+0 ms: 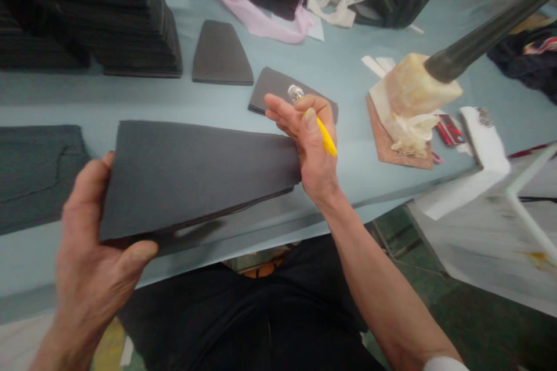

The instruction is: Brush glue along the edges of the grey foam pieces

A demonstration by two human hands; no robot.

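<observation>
Head: right fingers (pixel 278 106) pinch yellow-handled tool (pixel 326 138).

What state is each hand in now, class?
Left hand: open, cupping one corner of the dark panels.
Right hand: holding the yellow tool, touching their narrow end.

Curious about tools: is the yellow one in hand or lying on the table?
In hand: the right hand holds the yellow tool, which lies against the thumb.
</observation>
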